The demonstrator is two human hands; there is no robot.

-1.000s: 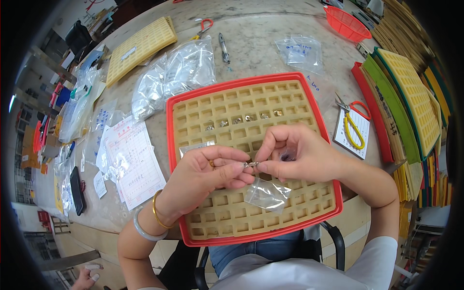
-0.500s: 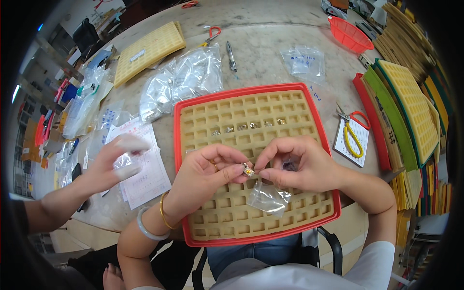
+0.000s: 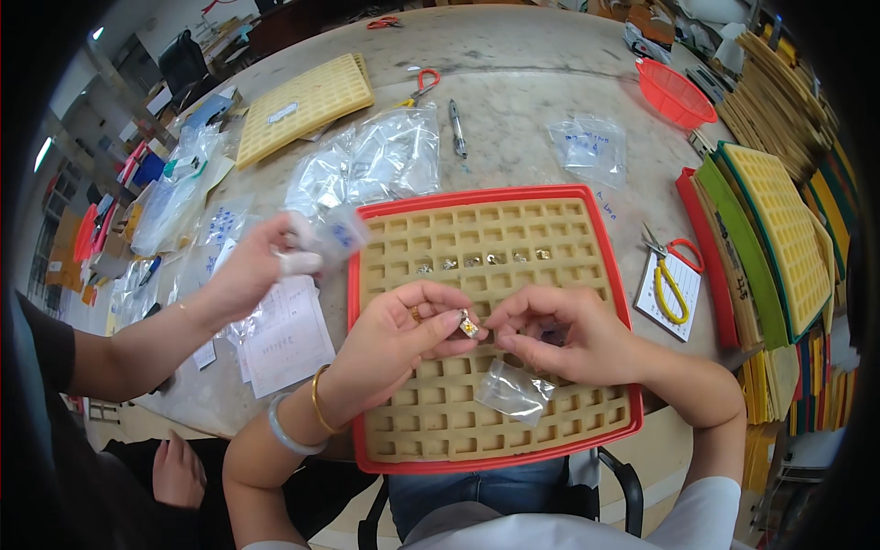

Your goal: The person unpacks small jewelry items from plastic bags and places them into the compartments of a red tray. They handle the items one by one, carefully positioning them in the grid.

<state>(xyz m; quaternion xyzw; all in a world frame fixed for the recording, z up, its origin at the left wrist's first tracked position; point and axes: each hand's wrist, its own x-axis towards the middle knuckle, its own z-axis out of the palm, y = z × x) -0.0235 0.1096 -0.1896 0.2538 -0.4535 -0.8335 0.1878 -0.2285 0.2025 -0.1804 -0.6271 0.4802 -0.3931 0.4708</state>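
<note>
Between the thumb and fingers of my left hand [image 3: 390, 335] is a small silver-coloured jewelry piece [image 3: 469, 324] with a yellow stone. My right hand [image 3: 582, 332] is closed beside it, its thumb and forefinger close to the piece. A clear plastic bag [image 3: 516, 392] hangs below my right fingers, and more clear plastic shows inside that hand. Both hands are above a red-rimmed tray [image 3: 635, 403] with a beige insert of small square compartments. Several small shiny jewelry pieces [image 3: 493, 258] sit in one row of it.
From the left, a co-worker's hand [image 3: 247, 270] with white finger covers holds a small clear bag [image 3: 341, 233] over the tray's corner. Papers [image 3: 291, 339] and plastic bags [image 3: 394, 151] lie nearby. Yellow-handled scissors [image 3: 674, 289] rest on a notepad at right, beside stacked trays [image 3: 779, 220].
The co-worker's hand has moved right and now shows a small bag at the tray's corner. My hands stay together; the jewelry piece is tilted more upright. The whole view has shifted slightly.
</note>
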